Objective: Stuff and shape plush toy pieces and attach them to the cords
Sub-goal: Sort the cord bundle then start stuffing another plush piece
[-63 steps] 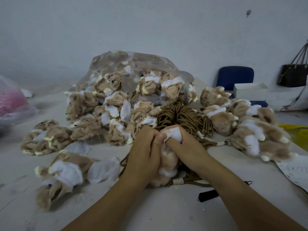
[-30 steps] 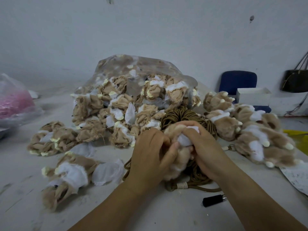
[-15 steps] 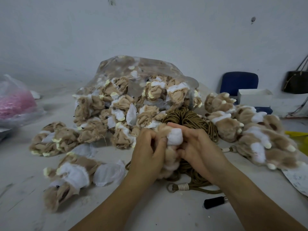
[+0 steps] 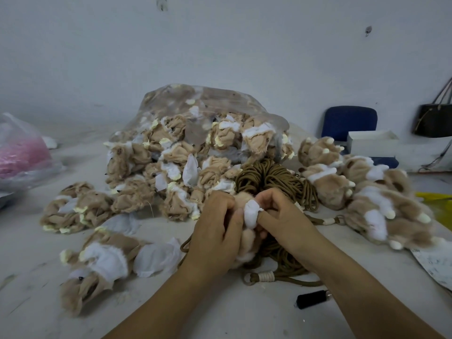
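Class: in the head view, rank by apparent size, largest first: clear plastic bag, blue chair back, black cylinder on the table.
1. clear plastic bag
2. blue chair back
3. black cylinder, smallest despite lying nearest the camera.

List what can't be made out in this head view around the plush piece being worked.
- Plush piece: mostly covered by the left hand and right hand; shape unclear.
- Whether it is attached to the cords: hidden under both hands.
- Black tool: too small to identify.
- Printed paper: cut off by the right edge, text blurred.
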The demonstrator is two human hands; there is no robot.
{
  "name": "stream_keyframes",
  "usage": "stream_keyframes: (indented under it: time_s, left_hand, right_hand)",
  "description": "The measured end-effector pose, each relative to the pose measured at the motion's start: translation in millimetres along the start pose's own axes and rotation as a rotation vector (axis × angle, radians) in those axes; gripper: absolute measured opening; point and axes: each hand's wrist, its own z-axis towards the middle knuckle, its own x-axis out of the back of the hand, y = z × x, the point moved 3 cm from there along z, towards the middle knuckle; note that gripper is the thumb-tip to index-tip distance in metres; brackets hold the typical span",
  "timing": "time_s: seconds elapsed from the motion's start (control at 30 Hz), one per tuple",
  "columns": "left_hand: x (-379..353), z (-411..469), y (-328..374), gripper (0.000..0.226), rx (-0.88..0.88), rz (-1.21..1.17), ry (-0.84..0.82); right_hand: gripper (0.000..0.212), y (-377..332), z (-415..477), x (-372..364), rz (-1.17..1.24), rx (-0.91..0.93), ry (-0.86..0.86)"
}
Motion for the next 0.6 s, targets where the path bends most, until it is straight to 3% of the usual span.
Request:
stream_keyframes:
  time_s: [0.13, 0.33, 0.47, 0.6]
  left_hand:
    - [-4, -1, -2, 0.028, 0.040, -0.087, -0.086]
    - [-2, 3, -20, 0.029, 0.467, -0.307, -0.117]
    - [-2, 5, -18, 0.021, 0.468, -0.406, -0.237]
    - [1, 5, -21, 0.021, 0.481, -0.439, -0.210]
  right_hand:
    - [0.013, 0, 0, 4, -0.157, 0.059, 0.046]
    - [0.019, -3, 0, 1, -0.132, 0.118, 0.042]
    - [0.014, 0, 2, 1, -0.072, 0.111, 0.038]
    - [0.013, 2, 1, 2, -0.003, 0.116, 0.036]
